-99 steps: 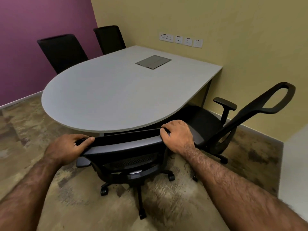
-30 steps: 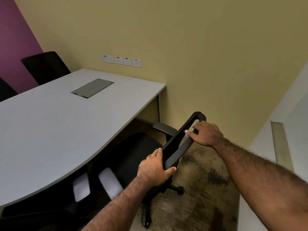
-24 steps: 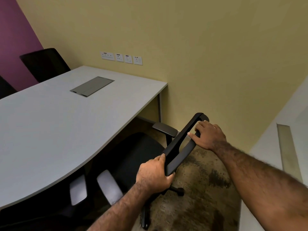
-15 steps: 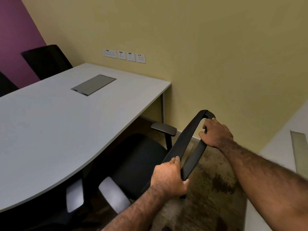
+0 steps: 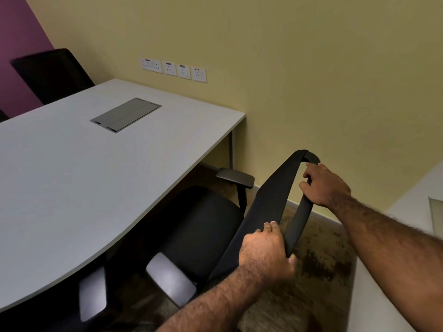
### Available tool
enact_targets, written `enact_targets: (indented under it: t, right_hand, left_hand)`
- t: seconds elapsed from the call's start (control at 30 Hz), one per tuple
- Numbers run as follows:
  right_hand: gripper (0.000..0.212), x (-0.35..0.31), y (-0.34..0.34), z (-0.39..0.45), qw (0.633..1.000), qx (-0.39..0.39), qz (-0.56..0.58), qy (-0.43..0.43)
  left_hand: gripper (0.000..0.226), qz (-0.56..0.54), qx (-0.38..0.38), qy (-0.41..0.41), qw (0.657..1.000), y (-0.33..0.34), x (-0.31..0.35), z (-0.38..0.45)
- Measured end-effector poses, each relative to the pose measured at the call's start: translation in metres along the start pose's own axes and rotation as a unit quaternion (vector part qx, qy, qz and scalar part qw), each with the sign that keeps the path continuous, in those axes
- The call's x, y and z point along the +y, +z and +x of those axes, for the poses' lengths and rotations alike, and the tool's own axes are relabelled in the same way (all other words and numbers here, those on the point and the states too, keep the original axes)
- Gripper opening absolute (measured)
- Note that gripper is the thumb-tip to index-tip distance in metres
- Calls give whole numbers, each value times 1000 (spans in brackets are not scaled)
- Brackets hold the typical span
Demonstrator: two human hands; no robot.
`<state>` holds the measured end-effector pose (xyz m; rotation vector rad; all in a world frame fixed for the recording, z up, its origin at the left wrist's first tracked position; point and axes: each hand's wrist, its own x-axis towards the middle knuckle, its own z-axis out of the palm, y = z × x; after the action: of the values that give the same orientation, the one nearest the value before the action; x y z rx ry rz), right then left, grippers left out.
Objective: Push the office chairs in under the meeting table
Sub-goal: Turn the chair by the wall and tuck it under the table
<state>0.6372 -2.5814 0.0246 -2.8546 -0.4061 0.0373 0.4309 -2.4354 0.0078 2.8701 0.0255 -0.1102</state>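
Observation:
A black office chair (image 5: 199, 226) stands at the right side of the grey meeting table (image 5: 72, 178), its seat partly under the table edge. Its backrest (image 5: 273, 195) leans back toward me. My left hand (image 5: 266, 252) grips the near end of the backrest's top rim. My right hand (image 5: 323, 185) holds the far end of that rim. A second chair's armrest (image 5: 92, 298) shows under the table's curved front edge. Another black chair (image 5: 52, 73) sits at the table's far side.
The yellow wall (image 5: 311, 80) with a row of sockets (image 5: 175, 69) runs close behind the chair. A table leg (image 5: 230, 149) stands by the wall. A white surface (image 5: 388, 271) borders the patterned carpet (image 5: 318, 264) on the right. A grey cable hatch (image 5: 125, 114) lies in the tabletop.
I left the first chair at the table's curved end and turned right to the second chair. Over the last second both hands keep hold of its backrest and the view has drawn closer.

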Motion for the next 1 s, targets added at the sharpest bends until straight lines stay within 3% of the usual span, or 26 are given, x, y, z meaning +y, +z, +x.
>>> enact_targets:
  t: [0.27,0.43,0.63,0.8,1.0]
  right_hand:
    - [25,2,14,20,997,-12,37,59]
    - [68,6,30,41,994,-37,75,77]
    - [99,22,38,66,980,-65,142,122]
    - [102,20,28,106,979,-17,160,128]
    - [102,15,28,138,984,-35,127,120]
  left_hand:
    - [91,-17,-4,26,1000,-9,-27,25]
    - [90,-17,19,48,999,-17,-52,43]
    - [95,-1,35,73,997,-24,-78,70]
    - [99,-19,40,70,997,-33,-96,100]
    - [99,-11,16,45,999,-32,-105,112]
